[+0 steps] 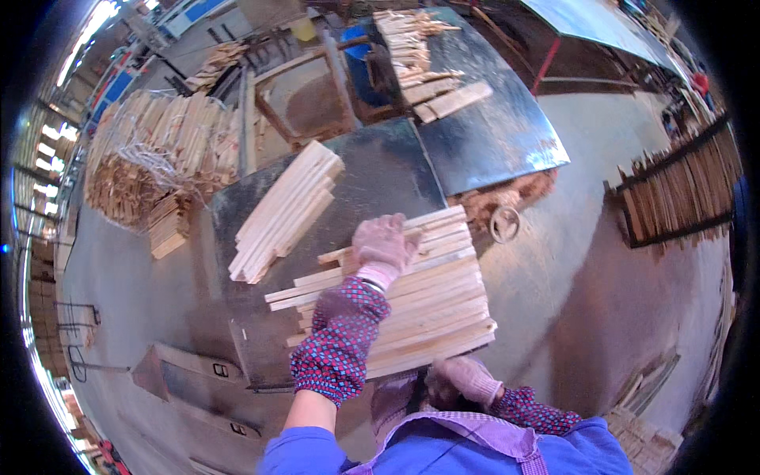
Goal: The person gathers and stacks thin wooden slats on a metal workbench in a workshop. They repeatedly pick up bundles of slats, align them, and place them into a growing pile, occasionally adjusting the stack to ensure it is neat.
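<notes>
Pale wooden strips (427, 305) lie side by side in a wide row on the near right of the dark metal table (372, 154), their ends uneven at the left. My left hand (383, 244), in a pinkish work glove, is on the far part of this row, its fingers curled down over the strips. My right hand (467, 378), also gloved, is low beside the table's near edge, just below the row. Its fingers are partly hidden and blurred, so their grip does not show. A smaller stack of strips (289, 210) lies farther left on the table.
A second metal table (499, 134) behind carries loose wood pieces (416, 59); a handwheel (504, 224) juts out below it. Bundled wood (162, 146) stands at the far left, a rack of slats (681, 190) at the right. A metal frame (194, 368) is on the floor lower left.
</notes>
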The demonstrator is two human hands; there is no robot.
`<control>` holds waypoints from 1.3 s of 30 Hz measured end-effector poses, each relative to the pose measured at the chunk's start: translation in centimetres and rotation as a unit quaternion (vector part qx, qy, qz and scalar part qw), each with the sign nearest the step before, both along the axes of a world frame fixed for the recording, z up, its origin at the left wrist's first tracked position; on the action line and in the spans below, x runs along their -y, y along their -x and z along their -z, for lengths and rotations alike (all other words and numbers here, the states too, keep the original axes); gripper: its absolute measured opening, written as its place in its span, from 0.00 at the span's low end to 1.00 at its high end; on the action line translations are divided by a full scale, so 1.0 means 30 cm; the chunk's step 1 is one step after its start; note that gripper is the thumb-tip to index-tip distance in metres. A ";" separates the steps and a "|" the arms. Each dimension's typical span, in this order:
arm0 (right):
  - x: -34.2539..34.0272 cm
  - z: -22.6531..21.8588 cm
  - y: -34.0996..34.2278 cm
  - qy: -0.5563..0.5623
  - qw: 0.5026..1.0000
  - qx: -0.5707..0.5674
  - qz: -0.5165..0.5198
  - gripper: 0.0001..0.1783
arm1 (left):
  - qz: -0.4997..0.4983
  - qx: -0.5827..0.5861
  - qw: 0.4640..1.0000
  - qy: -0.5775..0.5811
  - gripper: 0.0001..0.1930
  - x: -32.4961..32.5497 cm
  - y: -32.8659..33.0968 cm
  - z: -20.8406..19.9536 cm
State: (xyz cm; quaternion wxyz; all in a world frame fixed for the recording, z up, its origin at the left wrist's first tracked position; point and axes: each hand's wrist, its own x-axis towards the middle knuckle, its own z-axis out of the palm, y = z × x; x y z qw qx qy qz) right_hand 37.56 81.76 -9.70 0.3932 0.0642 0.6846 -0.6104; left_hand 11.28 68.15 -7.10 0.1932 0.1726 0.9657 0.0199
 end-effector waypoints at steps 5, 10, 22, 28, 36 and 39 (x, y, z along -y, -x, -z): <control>0.028 -0.101 0.110 0.089 0.996 0.029 -0.017 0.23 | 0.044 -0.217 0.971 -0.095 0.48 0.213 0.087 0.078; 0.185 -0.219 0.451 0.063 0.997 0.016 0.052 0.23 | -0.128 -0.128 0.983 -0.005 0.58 0.670 0.332 -0.076; 0.683 -0.038 1.054 0.027 0.989 0.051 0.138 0.26 | -0.117 0.112 0.987 -0.015 0.59 0.866 0.549 -0.121; 0.748 0.012 1.101 -0.302 0.879 -0.352 -0.112 0.27 | -0.108 0.146 0.981 -0.073 0.41 0.807 0.612 0.010; 0.756 -0.332 1.190 -0.086 0.879 -0.377 0.279 0.23 | -0.095 -0.131 0.825 -0.541 0.32 0.829 0.404 -0.499; 0.698 -0.541 1.203 -0.013 0.866 -0.447 0.224 0.31 | -0.135 -0.188 0.750 -0.620 0.33 0.793 0.322 -0.602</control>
